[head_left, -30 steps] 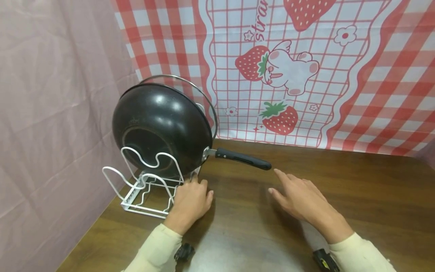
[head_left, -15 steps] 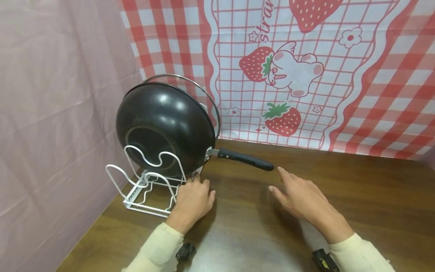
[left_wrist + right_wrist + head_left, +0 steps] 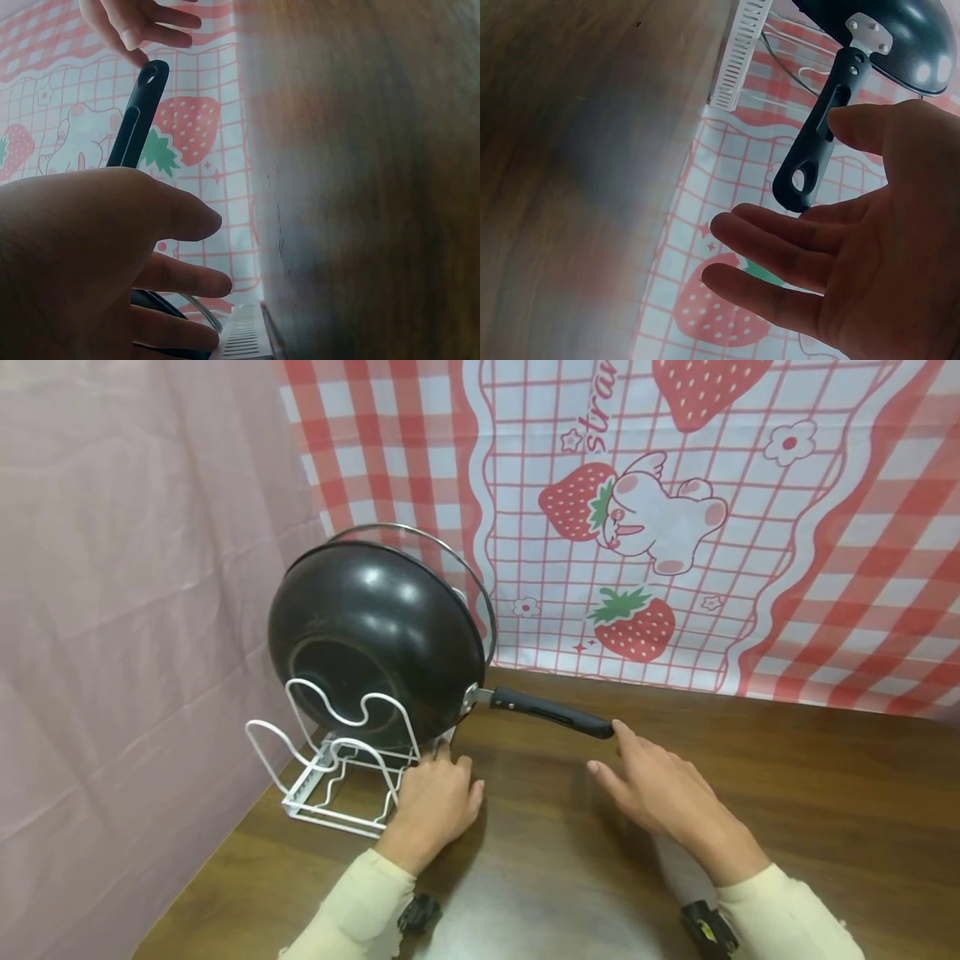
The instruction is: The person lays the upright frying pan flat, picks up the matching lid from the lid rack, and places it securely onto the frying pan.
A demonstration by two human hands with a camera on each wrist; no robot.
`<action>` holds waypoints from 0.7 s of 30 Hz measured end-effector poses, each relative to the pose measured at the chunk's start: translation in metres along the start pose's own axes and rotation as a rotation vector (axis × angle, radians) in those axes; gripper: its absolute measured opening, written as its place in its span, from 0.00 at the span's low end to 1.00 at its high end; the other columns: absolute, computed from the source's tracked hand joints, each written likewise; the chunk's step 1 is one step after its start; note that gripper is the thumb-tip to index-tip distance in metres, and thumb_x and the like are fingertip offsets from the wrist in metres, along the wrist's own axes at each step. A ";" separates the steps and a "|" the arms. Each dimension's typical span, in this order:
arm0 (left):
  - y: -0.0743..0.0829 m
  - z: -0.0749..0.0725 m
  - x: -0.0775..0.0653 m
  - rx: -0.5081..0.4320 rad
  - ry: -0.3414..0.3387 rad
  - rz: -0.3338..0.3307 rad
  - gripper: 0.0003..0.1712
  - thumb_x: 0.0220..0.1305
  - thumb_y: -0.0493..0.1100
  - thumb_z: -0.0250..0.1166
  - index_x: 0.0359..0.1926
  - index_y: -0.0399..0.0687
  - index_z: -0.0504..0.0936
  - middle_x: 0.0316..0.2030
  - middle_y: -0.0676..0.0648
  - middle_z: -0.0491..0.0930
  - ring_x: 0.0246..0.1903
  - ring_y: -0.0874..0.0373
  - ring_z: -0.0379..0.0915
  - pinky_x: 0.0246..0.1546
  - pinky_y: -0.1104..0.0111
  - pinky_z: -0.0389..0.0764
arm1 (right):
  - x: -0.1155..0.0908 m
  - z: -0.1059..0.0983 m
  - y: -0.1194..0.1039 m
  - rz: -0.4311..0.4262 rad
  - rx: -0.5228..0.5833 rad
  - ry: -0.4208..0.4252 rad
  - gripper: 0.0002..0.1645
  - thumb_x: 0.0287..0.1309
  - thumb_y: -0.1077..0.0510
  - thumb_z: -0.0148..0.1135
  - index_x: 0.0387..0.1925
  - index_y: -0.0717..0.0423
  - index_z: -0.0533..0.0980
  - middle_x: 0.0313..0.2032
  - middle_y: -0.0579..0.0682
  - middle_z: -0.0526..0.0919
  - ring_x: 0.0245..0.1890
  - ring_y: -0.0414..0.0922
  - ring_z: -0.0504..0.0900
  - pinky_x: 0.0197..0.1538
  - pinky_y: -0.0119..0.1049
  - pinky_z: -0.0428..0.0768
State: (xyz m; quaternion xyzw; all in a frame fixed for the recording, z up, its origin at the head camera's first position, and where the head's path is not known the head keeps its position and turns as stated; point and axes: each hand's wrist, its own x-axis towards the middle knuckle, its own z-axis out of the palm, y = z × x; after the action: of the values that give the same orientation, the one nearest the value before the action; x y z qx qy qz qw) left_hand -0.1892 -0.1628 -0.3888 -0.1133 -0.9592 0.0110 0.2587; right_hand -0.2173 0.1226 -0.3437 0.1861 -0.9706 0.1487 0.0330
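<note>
A black wok (image 3: pixel 375 635) stands on its edge in a white wire rack (image 3: pixel 337 814), its underside facing me. From it the black handle (image 3: pixel 551 712) sticks out to the right. My left hand (image 3: pixel 437 797) is at the rack's right side; in the left wrist view its fingers (image 3: pixel 187 277) are extended, with a fingertip at the slotted white rail (image 3: pixel 244 334). My right hand (image 3: pixel 660 781) is by the handle's end, its index fingertip seeming to touch the tip. In the right wrist view its fingers (image 3: pixel 780 255) are spread and hold nothing.
Behind the wok shows the metal rim of a round lid (image 3: pixel 450 552). A pink cloth (image 3: pixel 135 610) hangs at the left, and a strawberry-print checked cloth (image 3: pixel 525 560) covers the back. The brown wooden table (image 3: pixel 525 835) lies under both hands.
My right hand has come slightly closer to the handle's end, and the gap between them has closed. The left hand stays at the rack. The head view has shifted slightly.
</note>
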 end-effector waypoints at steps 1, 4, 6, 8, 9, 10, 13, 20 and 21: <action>0.000 0.000 0.001 0.000 0.001 0.002 0.19 0.58 0.54 0.69 0.32 0.41 0.83 0.40 0.34 0.82 0.30 0.42 0.79 0.20 0.54 0.78 | 0.001 0.000 0.000 0.001 0.001 0.000 0.51 0.70 0.32 0.48 0.73 0.69 0.54 0.63 0.70 0.72 0.62 0.67 0.72 0.57 0.66 0.71; 0.000 0.000 0.001 0.003 0.001 0.002 0.19 0.58 0.54 0.69 0.32 0.41 0.83 0.40 0.34 0.82 0.30 0.42 0.79 0.20 0.54 0.78 | 0.003 0.001 0.001 0.004 0.004 0.001 0.51 0.71 0.32 0.47 0.73 0.69 0.54 0.64 0.71 0.71 0.62 0.68 0.71 0.57 0.66 0.70; 0.001 0.000 0.001 0.006 -0.004 -0.001 0.19 0.58 0.54 0.69 0.32 0.41 0.83 0.40 0.33 0.82 0.31 0.42 0.79 0.20 0.54 0.78 | 0.005 0.001 0.000 0.005 0.007 0.004 0.50 0.71 0.33 0.48 0.73 0.69 0.54 0.64 0.71 0.70 0.62 0.68 0.71 0.57 0.66 0.71; 0.001 0.000 0.001 0.005 -0.013 -0.004 0.19 0.58 0.54 0.69 0.32 0.41 0.83 0.40 0.33 0.82 0.31 0.43 0.79 0.20 0.54 0.78 | 0.006 0.001 -0.001 0.007 0.009 0.013 0.49 0.71 0.34 0.49 0.73 0.69 0.54 0.65 0.71 0.69 0.63 0.68 0.70 0.58 0.67 0.70; 0.001 0.000 0.001 0.004 -0.017 -0.006 0.19 0.58 0.54 0.69 0.32 0.41 0.83 0.41 0.33 0.82 0.31 0.43 0.79 0.20 0.54 0.78 | 0.007 0.002 -0.001 0.007 0.011 0.018 0.48 0.71 0.35 0.50 0.73 0.69 0.55 0.66 0.72 0.68 0.63 0.68 0.70 0.58 0.67 0.70; 0.002 0.000 0.001 0.003 -0.020 -0.007 0.19 0.59 0.54 0.69 0.33 0.41 0.83 0.41 0.33 0.82 0.32 0.42 0.79 0.21 0.54 0.78 | 0.008 0.002 -0.001 0.008 0.014 0.021 0.48 0.71 0.36 0.51 0.73 0.69 0.55 0.66 0.72 0.67 0.64 0.68 0.69 0.58 0.67 0.70; 0.002 -0.001 0.001 0.003 -0.026 -0.008 0.19 0.59 0.55 0.69 0.33 0.42 0.83 0.40 0.34 0.82 0.31 0.43 0.79 0.21 0.55 0.78 | 0.010 0.003 -0.002 0.011 0.020 0.029 0.47 0.71 0.37 0.52 0.73 0.69 0.55 0.67 0.71 0.66 0.65 0.68 0.68 0.59 0.67 0.69; 0.002 -0.001 0.000 0.016 -0.050 -0.016 0.20 0.60 0.56 0.67 0.34 0.42 0.84 0.41 0.35 0.82 0.32 0.43 0.78 0.21 0.55 0.78 | 0.016 0.005 -0.003 0.007 0.039 0.031 0.46 0.71 0.40 0.54 0.73 0.69 0.55 0.67 0.72 0.66 0.65 0.68 0.67 0.61 0.66 0.67; 0.002 -0.001 0.001 0.019 -0.052 -0.017 0.20 0.60 0.56 0.67 0.34 0.42 0.84 0.41 0.35 0.82 0.32 0.43 0.78 0.21 0.55 0.78 | 0.017 0.006 -0.003 0.002 0.041 0.035 0.45 0.71 0.40 0.54 0.73 0.69 0.55 0.67 0.72 0.66 0.65 0.68 0.67 0.61 0.66 0.67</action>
State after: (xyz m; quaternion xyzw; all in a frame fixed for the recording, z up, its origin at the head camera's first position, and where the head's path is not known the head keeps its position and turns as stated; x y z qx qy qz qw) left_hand -0.1891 -0.1611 -0.3877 -0.1022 -0.9664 0.0208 0.2350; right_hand -0.2323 0.1122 -0.3461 0.1830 -0.9669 0.1717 0.0461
